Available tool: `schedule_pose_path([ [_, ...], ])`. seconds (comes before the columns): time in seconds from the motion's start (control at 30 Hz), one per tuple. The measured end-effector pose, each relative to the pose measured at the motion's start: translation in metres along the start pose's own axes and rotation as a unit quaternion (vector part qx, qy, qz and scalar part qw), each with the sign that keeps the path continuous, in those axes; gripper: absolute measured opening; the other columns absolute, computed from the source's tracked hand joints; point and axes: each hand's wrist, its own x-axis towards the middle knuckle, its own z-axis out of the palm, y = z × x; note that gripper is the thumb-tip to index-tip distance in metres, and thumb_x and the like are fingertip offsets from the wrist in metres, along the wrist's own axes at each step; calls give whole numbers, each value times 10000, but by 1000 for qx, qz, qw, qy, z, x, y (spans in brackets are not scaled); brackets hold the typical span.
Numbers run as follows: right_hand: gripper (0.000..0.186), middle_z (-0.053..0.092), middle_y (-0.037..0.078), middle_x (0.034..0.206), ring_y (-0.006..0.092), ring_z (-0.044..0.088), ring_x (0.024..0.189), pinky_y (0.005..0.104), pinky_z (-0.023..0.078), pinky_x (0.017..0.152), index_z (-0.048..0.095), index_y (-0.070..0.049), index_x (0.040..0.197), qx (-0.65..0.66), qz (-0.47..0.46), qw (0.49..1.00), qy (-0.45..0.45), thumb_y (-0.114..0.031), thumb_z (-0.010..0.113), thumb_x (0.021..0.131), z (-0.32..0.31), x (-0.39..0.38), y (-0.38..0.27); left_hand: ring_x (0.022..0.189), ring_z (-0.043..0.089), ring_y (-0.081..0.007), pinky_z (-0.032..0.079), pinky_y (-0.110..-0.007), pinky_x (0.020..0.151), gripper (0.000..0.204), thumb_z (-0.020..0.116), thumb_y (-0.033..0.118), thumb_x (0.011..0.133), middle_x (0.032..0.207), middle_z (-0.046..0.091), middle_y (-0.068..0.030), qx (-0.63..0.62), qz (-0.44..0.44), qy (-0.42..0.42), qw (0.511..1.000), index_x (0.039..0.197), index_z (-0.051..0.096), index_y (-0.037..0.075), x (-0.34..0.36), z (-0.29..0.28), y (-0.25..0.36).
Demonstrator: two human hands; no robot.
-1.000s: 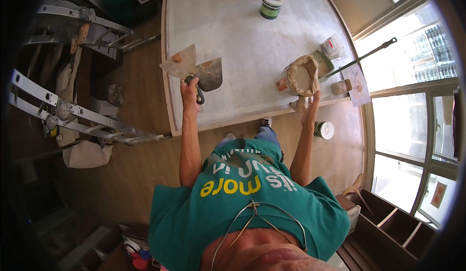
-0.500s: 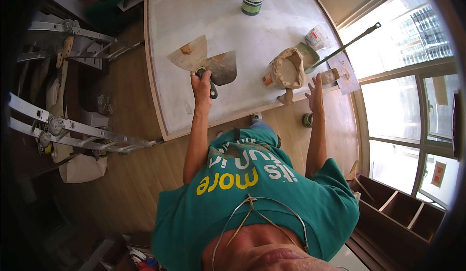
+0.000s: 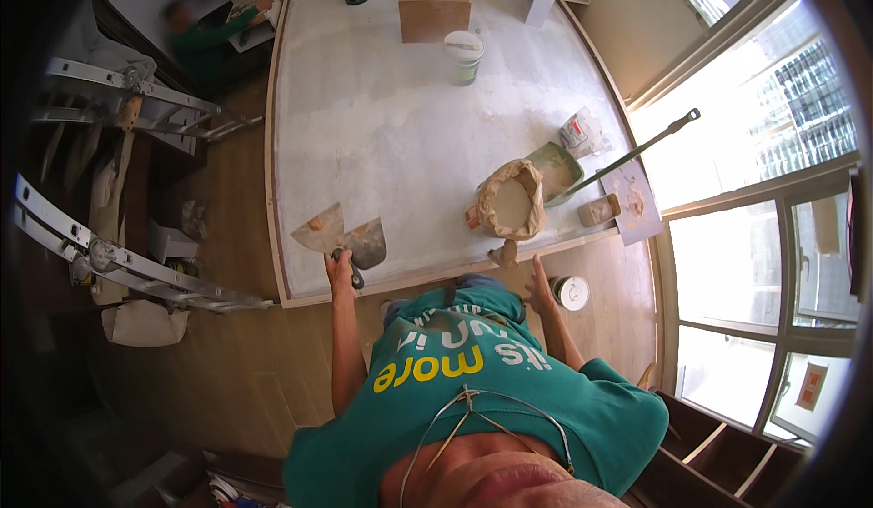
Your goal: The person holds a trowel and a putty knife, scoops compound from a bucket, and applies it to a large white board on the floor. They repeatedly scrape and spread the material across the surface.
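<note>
My left hand (image 3: 340, 276) is closed round the handles of two wide putty knives, over the near left edge of a large white platform. One putty knife (image 3: 314, 226) has a pale blade with a brownish smear; the other putty knife (image 3: 366, 244) has a darker grey blade, and the two fan apart. My right hand (image 3: 541, 291) is empty with its fingers apart, just off the platform's near edge. Closest to it on the platform is a bucket (image 3: 511, 201) with a paper bag folded over its rim, filled with a beige material.
Beside the bag-lined bucket are a green dustpan (image 3: 559, 173) with a long handle, a tub (image 3: 598, 210) and a white packet (image 3: 580, 132). Further back stand a paint bucket (image 3: 465, 60) and a wooden box (image 3: 435, 8). Ladders (image 3: 136, 271) stand left; another person (image 3: 205, 40) is far left.
Both hands appear lower in the picture, nearer my body. My right hand has moved left and down, away from the tub. The view takes in more of the platform's far end.
</note>
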Motion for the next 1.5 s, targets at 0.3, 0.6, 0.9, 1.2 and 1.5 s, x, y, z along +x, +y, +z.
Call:
schedule_pose_path([
  [0.3, 1217, -15, 199, 1629, 501, 51, 1462, 764, 116, 1062, 28, -243, 1586, 59, -300, 951, -48, -858, 579, 691, 17, 117, -389, 951, 557, -182, 459, -322, 857, 424, 649, 110, 783, 1045, 577, -57, 1, 116, -57, 992, 1182, 522, 43, 133, 202, 112],
  [0.6, 1187, -2, 205, 1627, 495, 62, 1465, 781, 118, 1048, 41, -236, 1587, 5, -334, 942, -40, -858, 551, 713, 2, 96, -406, 956, 550, -159, 450, -301, 856, 460, 660, 133, 799, 1054, 585, -34, -26, 132, -110, 985, 1231, 521, 57, 136, 259, 152],
  [0.9, 981, 173, 224, 1607, 312, 159, 1496, 410, 123, 1200, 101, -1, 1558, 31, -546, 828, 128, -662, 460, 928, 89, 56, -391, 1039, 560, -191, 451, -337, 917, 552, 633, 121, 794, 1141, 587, -81, -35, 112, -83, 990, 1321, 486, 41, 132, 188, 136],
  [1.2, 888, 199, 273, 1575, 396, 175, 1469, 450, 188, 1186, 167, 25, 1538, 146, -631, 760, 54, -605, 427, 969, 434, -18, -421, 1014, 580, -196, 456, -344, 878, 543, 669, 183, 791, 1160, 597, -85, 12, 124, 61, 990, 1290, 517, 31, 139, -17, 162],
  [1.5, 829, 256, 257, 1560, 385, 231, 1455, 454, 201, 1181, 194, 30, 1531, 41, -685, 721, -99, -565, 411, 996, 597, -101, -343, 1017, 571, -212, 449, -340, 892, 477, 662, 188, 800, 1143, 594, -96, -18, 109, 184, 977, 1218, 532, 1, 72, -201, 122],
])
